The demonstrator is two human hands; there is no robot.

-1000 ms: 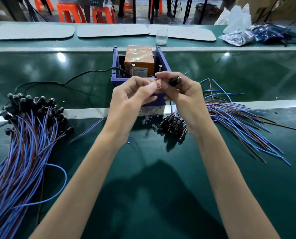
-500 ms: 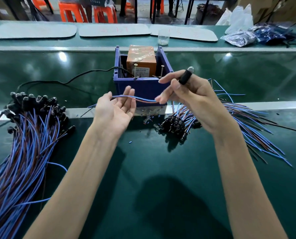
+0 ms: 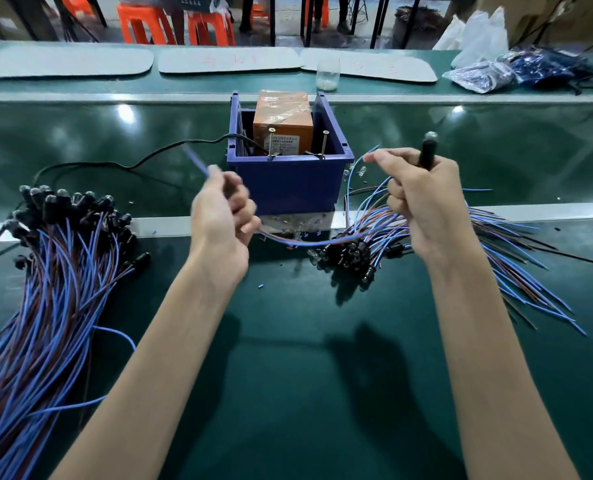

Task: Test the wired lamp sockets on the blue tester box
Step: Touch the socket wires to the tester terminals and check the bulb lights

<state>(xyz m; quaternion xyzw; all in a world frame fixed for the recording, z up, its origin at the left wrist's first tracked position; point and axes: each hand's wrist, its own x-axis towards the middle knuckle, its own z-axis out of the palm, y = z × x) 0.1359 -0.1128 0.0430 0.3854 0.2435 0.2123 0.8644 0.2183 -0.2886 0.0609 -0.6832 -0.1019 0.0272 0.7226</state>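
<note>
The blue tester box (image 3: 290, 181) stands mid-table with an orange block (image 3: 283, 121) inside and two upright screws (image 3: 271, 143) at its front rim. My right hand (image 3: 423, 202) grips a black lamp socket (image 3: 427, 150), bulb end up, to the right of the box. Its blue and brown wires (image 3: 309, 241) sag leftward to my left hand (image 3: 224, 220), which is curled round them, the wire ends sticking up and blurred. A pile of wired sockets (image 3: 348, 252) lies under my right hand. A larger bundle of wired sockets (image 3: 56, 237) lies at the left.
A black cable (image 3: 132, 164) runs from the box to the left. A small clear jar (image 3: 328, 75) and flat grey boards (image 3: 229, 60) sit on the far bench, with plastic bags (image 3: 482, 76) at the right. Orange stools (image 3: 175, 22) stand beyond.
My hands have drawn apart from in front of the box. My left hand has closed round the wires and pulled them left; my right hand has shifted right with the socket upright.
</note>
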